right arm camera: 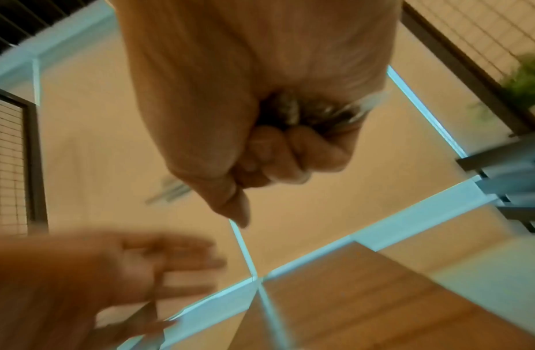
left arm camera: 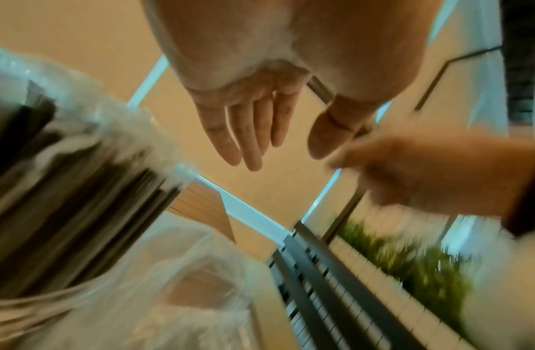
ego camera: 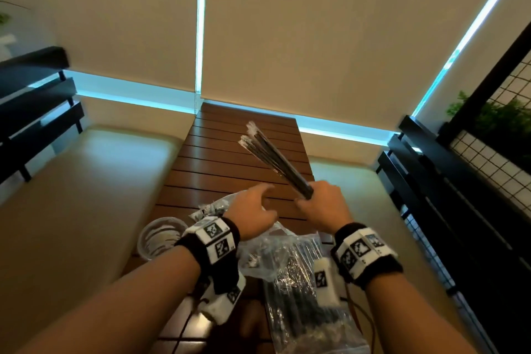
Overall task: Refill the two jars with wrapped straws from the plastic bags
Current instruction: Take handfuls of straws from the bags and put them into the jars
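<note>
A bundle of wrapped straws (ego camera: 271, 156) is gripped at its near end by the right hand (ego camera: 321, 204), fanned above the counter (ego camera: 230, 169), probably to be squared. The left hand (ego camera: 253, 210) is kept open beside it, holding nothing. A jar (ego camera: 156, 238) waits near left, beside the plastic bag (ego camera: 298, 296).

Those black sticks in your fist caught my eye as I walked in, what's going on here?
They are wrapped straws. The person's right hand grips a bundle of them by one end, lifted over the slatted wooden table. The left hand is open beside it, holding nothing. A plastic bag with more straws lies near the forearms. One clear jar stands by the left wrist; nothing from this bundle is in it yet.
</note>
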Tool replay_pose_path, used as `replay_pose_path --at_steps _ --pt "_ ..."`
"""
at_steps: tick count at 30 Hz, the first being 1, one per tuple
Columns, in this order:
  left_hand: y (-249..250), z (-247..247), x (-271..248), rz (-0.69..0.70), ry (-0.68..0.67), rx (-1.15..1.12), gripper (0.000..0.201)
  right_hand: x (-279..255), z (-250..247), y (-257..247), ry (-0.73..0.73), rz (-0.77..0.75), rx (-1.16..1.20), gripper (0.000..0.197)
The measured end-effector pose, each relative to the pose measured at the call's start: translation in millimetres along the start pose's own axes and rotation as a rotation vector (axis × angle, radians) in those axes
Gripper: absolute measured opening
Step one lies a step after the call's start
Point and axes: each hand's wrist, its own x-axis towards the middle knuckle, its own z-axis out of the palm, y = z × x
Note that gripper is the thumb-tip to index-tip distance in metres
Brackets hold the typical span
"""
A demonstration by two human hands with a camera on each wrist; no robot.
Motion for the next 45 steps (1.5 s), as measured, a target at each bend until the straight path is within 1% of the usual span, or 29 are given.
replay_pose_path --at_steps 1,3,4,5,6,7,9,11,12,13,15,17,18,19,20,21,22,24,26,28,30,32,33,34,35,37,39,41,45 --pt "4 -9 2 -0.022 0.019 -0.144 0.051 -1 18 0 -0.008 -0.018 0.051 0.019" --pt "11 -29 5 -0.091 0.053 -0.469 0.033 -3 49 -5 -0.021 -0.041 0.147 0.023" --pt "14 -39 5 -0.130 0.063 -0.650 0.028 -3 62 -8 -0.030 -0.051 0.188 0.026" --pt "18 -48 4 -0.154 0.089 -0.826 0.028 -3 74 -10 -0.043 -0.060 0.223 0.032" --pt "21 -56 2 -0.165 0.151 -0.927 0.029 -3 84 -13 -0.057 -0.076 0.249 0.039" --pt "25 -65 0 -0.152 0.241 -0.939 0.030 -3 93 -16 -0.074 -0.091 0.272 0.045" --pt "25 -78 -1 -0.104 0.445 -0.752 0.039 -3 105 -22 -0.103 -0.133 0.304 0.051" --pt "21 -90 -5 -0.010 0.586 -0.533 0.057 -4 113 -30 -0.118 -0.163 0.318 0.052" --pt "18 -94 -7 0.028 0.608 -0.424 0.058 -5 114 -36 -0.120 -0.178 0.332 0.052" --pt "15 -97 -8 0.064 0.617 -0.314 0.046 -5 115 -42 -0.117 -0.188 0.353 0.051" --pt "13 -103 -12 0.094 0.611 -0.099 0.010 -3 117 -55 -0.093 -0.197 0.405 0.050" --pt "13 -109 -16 0.112 0.604 0.062 0.023 -1 120 -65 -0.084 -0.203 0.465 0.048" --pt "15 -113 -17 0.121 0.580 0.122 0.025 1 121 -68 -0.084 -0.210 0.490 0.046" --pt "17 -116 -20 0.137 0.556 0.158 0.022 0 122 -71 -0.078 -0.215 0.514 0.045" --pt "19 -121 -22 0.151 0.542 0.164 0.018 0 120 -74 -0.060 -0.232 0.540 0.046" --pt "20 -125 -24 0.160 0.553 0.122 0.019 -1 118 -78 -0.039 -0.258 0.558 0.047" --pt "22 -128 -25 0.147 0.586 0.026 0.021 -2 116 -81 -0.022 -0.284 0.573 0.049" --pt "29 -131 -28 0.100 0.633 -0.237 0.017 -3 114 -92 -0.005 -0.319 0.609 0.052" --pt "34 -128 -30 0.074 0.599 -0.420 0.023 -4 118 -99 -0.004 -0.315 0.631 0.054" --pt "35 -121 -30 0.104 0.557 -0.473 0.033 -5 121 -101 -0.019 -0.317 0.628 0.052" --pt "33 -115 -30 0.110 0.572 -0.498 0.044 -2 125 -98 -0.070 -0.407 0.516 0.051" --pt "32 -112 -30 0.102 0.605 -0.474 0.051 1 130 -93 -0.024 -0.547 0.270 0.051" --pt "30 -112 -29 0.103 0.626 -0.454 0.053 4 133 -88 0.016 -0.570 0.169 0.051" --pt "27 -112 -28 0.110 0.647 -0.442 0.053 5 136 -81 0.026 -0.561 0.119 0.055" --pt "24 -113 -28 0.118 0.668 -0.436 0.053 5 139 -73 0.008 -0.537 0.116 0.066" --pt "17 -115 -25 0.124 0.691 -0.424 0.051 6 146 -54 -0.099 -0.477 0.218 0.091" --pt "9 -113 -22 0.119 0.693 -0.395 0.051 5 154 -41 -0.198 -0.429 0.326 0.103" --pt "1 -106 -20 0.110 0.687 -0.359 0.051 5 160 -37 -0.226 -0.408 0.372 0.100" --pt "-10 -87 -17 0.109 0.669 -0.308 0.054 3 167 -44 -0.218 -0.421 0.411 0.088"
